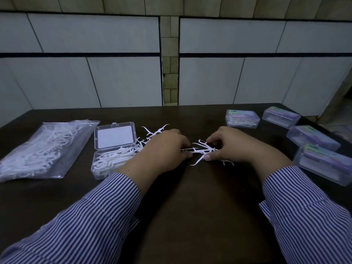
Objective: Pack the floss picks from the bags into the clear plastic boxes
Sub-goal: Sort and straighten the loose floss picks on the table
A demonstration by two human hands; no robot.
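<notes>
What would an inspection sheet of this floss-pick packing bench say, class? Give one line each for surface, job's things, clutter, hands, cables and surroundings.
Surface: dark table, bare in front.
Job's things: bag of floss picks at left; open clear box beside it, partly filled, lid up; loose floss picks at centre; four closed boxes at right, at least the far-left one holding picks.
Clutter: a few stray picks behind the left hand.
Hands: left hand and right hand both pinch picks in the central pile; striped sleeves.
Cables: nothing seen.
Surroundings: tiled wall behind the table.
</notes>
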